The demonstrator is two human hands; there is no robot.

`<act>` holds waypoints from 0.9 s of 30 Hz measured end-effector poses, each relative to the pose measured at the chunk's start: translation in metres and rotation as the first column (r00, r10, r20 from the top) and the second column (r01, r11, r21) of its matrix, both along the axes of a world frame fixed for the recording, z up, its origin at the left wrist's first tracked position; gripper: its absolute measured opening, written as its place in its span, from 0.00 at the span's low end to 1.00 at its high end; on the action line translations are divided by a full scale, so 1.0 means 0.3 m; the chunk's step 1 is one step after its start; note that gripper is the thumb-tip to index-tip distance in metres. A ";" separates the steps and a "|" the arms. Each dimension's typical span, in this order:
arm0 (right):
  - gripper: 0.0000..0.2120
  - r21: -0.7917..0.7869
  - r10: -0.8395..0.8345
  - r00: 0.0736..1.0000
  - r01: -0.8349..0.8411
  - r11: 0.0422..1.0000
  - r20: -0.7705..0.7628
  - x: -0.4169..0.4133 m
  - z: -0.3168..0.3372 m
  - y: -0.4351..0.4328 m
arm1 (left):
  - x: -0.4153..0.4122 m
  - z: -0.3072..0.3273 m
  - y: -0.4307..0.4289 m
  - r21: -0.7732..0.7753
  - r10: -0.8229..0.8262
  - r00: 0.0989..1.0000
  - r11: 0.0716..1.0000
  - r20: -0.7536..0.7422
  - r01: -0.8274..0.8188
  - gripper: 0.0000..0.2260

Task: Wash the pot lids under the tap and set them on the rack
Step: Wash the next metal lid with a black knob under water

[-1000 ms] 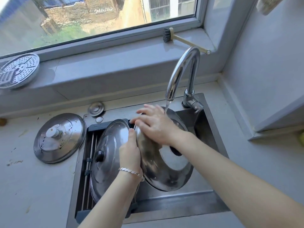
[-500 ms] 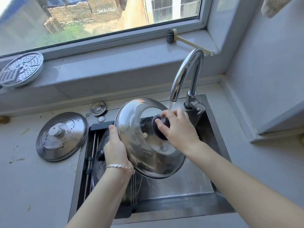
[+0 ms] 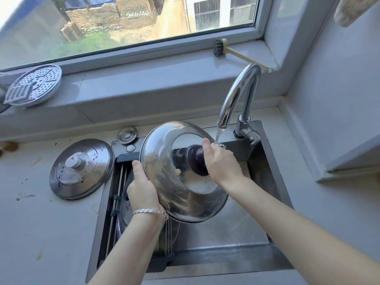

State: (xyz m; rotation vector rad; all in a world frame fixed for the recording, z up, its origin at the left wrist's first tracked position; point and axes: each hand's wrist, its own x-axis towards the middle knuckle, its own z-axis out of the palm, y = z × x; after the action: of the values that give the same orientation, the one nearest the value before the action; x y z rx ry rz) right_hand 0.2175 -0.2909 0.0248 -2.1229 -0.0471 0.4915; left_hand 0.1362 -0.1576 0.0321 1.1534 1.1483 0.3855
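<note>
Over the sink (image 3: 273, 204), hands (image 3: 144, 190) hide racked lid (image 3: 123, 210) (mostly).

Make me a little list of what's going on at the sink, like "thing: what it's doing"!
left hand: holds the rim of the held lid
right hand: holds the dark knob
held lid: tilted above the sink
tap: running, water lands on the right hand
second lid: on the rack inside the sink, mostly hidden
third lid: flat on the counter, left of the sink
brush: on the windowsill
</note>
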 end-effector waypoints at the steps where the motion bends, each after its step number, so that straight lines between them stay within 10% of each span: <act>1: 0.24 0.031 0.001 1.000 -0.001 1.000 0.010 -0.018 -0.001 -0.012 | -0.005 -0.007 -0.001 -0.019 -0.009 1.000 1.000 -0.007 0.009 0.26; 9: 0.14 0.016 -0.148 0.989 0.148 0.989 -0.029 0.008 -0.238 -0.203 | -0.007 -0.029 -0.067 -0.075 -0.067 0.998 0.995 0.009 0.067 0.21; 15: 0.17 0.121 -0.274 0.693 0.463 0.878 -0.667 -0.009 -0.257 -0.297 | 0.000 -0.073 -0.112 -0.221 -0.093 0.996 0.971 -0.005 0.089 0.21; 21: 0.17 0.041 -0.530 0.842 0.536 0.843 -0.103 0.050 -0.172 -0.352 | -0.006 -0.163 -0.165 -0.354 -0.179 0.980 0.925 -0.085 0.138 0.17; 27: 0.17 -0.010 -0.263 0.915 0.280 0.960 0.306 0.091 -0.061 -0.325 | -0.039 -0.149 -0.202 -0.680 -0.165 0.984 0.729 -0.062 0.079 0.26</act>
State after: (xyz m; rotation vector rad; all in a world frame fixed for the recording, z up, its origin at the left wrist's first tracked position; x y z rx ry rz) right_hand 0.2448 -0.3885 0.0064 -2.1964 0.0884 0.0001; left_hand 0.1245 -0.2183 -0.0125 0.5937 1.1653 -0.2158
